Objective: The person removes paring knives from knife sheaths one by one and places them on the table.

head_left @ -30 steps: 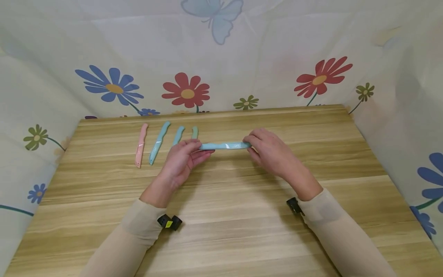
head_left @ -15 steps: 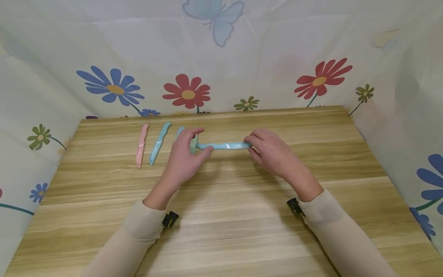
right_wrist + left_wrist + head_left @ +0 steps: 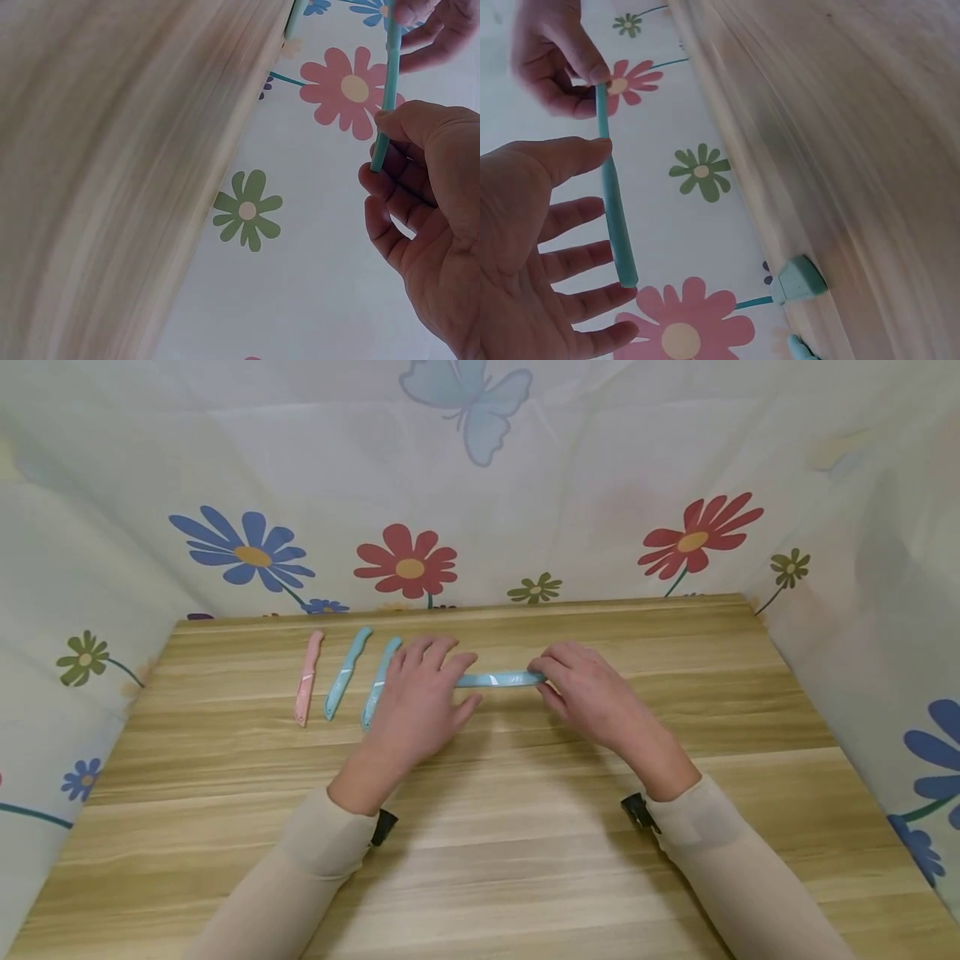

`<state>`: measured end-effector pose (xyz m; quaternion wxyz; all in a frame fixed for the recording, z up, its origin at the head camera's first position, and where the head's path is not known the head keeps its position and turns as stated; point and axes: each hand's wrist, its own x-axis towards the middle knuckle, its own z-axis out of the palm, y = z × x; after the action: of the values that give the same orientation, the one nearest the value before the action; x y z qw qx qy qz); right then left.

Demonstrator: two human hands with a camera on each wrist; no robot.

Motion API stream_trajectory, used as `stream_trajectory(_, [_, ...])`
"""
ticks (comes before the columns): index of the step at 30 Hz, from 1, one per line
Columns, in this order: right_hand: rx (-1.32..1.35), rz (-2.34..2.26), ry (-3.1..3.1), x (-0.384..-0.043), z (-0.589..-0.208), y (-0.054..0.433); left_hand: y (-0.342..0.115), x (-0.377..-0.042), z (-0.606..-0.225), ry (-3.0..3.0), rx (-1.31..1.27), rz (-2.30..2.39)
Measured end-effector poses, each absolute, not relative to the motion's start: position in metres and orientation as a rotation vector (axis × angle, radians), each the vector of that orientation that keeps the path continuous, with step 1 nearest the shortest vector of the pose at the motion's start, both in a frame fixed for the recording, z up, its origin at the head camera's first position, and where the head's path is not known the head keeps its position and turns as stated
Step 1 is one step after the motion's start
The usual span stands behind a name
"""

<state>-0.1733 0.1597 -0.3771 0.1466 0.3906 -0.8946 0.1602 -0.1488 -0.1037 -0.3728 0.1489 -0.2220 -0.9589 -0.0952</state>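
A slim, light-blue knife (image 3: 513,678) with white markings is hanging crosswise above the table (image 3: 495,860), the right grip (image 3: 597,700) pinching its right end. The left grip (image 3: 418,703) is sitting loosely splayed around its left end.

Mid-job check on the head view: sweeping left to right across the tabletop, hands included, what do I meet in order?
Pink knife → first blue knife → second blue knife → left hand → held blue knife → right hand.
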Motion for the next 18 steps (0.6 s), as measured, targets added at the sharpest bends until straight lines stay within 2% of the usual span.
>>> stream_trajectory(18, [1.133,0.457,-2.556,-0.1746,-0.3808,0.1586,-0.0972,-0.1492,-0.3798,-2.685,-0.689,-0.321])
